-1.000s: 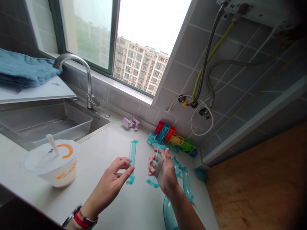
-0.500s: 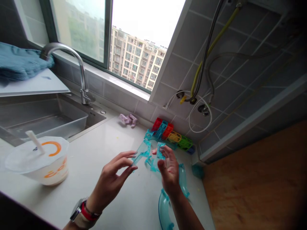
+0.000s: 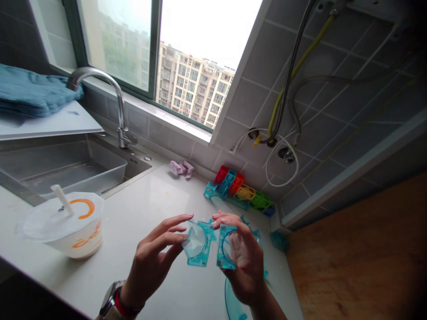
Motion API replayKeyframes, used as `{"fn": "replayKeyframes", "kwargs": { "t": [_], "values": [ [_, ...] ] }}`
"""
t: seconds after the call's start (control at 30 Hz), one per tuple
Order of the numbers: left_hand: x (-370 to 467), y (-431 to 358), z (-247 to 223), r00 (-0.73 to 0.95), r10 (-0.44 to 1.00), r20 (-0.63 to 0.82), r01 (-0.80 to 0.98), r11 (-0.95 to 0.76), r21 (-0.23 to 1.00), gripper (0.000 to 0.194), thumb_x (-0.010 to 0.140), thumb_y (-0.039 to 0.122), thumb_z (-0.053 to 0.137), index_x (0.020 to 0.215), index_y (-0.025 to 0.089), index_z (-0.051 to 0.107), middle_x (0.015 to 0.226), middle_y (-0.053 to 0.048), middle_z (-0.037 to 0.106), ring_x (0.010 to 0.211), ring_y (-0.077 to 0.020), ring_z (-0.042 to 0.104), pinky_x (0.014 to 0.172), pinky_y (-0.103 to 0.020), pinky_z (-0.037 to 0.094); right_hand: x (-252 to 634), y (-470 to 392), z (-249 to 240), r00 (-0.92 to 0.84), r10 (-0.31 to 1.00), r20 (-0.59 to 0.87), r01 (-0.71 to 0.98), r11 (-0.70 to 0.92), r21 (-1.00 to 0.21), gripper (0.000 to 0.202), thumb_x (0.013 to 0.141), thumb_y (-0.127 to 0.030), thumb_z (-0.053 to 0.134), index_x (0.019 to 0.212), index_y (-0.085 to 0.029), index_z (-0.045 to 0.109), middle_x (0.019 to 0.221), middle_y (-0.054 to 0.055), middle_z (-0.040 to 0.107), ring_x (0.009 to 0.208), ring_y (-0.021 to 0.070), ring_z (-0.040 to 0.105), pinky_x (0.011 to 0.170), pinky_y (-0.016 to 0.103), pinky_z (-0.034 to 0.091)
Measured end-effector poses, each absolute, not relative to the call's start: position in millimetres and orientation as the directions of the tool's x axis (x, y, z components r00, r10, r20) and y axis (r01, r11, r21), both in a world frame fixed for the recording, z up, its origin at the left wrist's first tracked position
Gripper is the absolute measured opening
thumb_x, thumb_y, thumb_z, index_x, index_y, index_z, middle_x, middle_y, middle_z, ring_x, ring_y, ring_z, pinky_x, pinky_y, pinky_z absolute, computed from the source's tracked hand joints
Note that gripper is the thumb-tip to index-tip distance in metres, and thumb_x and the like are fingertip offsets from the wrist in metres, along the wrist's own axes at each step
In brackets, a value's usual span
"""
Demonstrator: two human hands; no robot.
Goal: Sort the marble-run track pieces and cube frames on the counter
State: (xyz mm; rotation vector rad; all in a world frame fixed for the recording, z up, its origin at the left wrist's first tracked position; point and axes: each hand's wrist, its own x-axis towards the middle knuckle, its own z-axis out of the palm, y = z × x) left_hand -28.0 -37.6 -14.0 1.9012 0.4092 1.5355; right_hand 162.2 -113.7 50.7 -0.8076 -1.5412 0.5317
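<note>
Head view: my left grip (image 3: 155,253) pinches one teal piece (image 3: 199,259), my right grip (image 3: 246,258) curls round a second piece (image 3: 223,250) over the worktop (image 3: 133,206); apparently I'm aligning them (gap between), calling for a level approach.

Clear teal plastic above a glossy white counter (image 3: 133,209).
The left teal piece (image 3: 202,254) and the right teal piece (image 3: 223,253) are smooth, see-through plastic with shiny edges; the coloured blocks (image 3: 246,194) are hard plastic too. The tap (image 3: 122,113) is mirror-bright metal, the sink (image 3: 138,166) a duller metal, and the basin (image 3: 107,155) within it seems to be frosted plastic, though the dimness leaves that unsure. The cloth (image 3: 30,91) is matt and wrinkled, the cup (image 3: 78,242) cloudy plastic. The brown panel (image 3: 360,258) shows smooth wood grain.
</note>
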Motion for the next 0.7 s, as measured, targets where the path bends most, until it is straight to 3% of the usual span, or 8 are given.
{"fn": "replayKeyframes", "kwargs": {
  "t": [0.37, 0.7],
  "values": [
    [-23.1, -40.4, -12.7, 0.284, 0.605, 0.744, -0.157, -0.736, 0.658, 0.021, 0.096, 0.003, 0.060, 0.099, 0.022, 0.068, 0.138, -0.009, 0.064, 0.113, -0.0214, 0.070, 0.091, -0.034, 0.062, 160.1, -110.6, 48.7, -0.015, 0.758, 0.652, 0.168, 0.644, -0.746, 0.046, 0.092, -0.045, 0.071, 0.134, -0.029, 0.062, 0.124, 0.013, 0.063, 0.128, 0.0346, 0.055, 0.108, 0.053, 0.045],
    [-18.7, -44.6, -17.7, 0.297, 0.629, 0.718, -0.193, -0.697, 0.690, 0.022, 0.095, 0.002, 0.061, 0.098, 0.023, 0.067, 0.135, -0.008, 0.064, 0.118, -0.0229, 0.067, 0.092, -0.037, 0.063, 161.7, -107.8, 40.4, 0.010, 0.786, 0.618, 0.127, 0.612, -0.780, 0.047, 0.089, -0.047, 0.074, 0.132, -0.030, 0.064, 0.119, 0.012, 0.064, 0.109, 0.0293, 0.063, 0.092, 0.043, 0.054]
  ]
}}
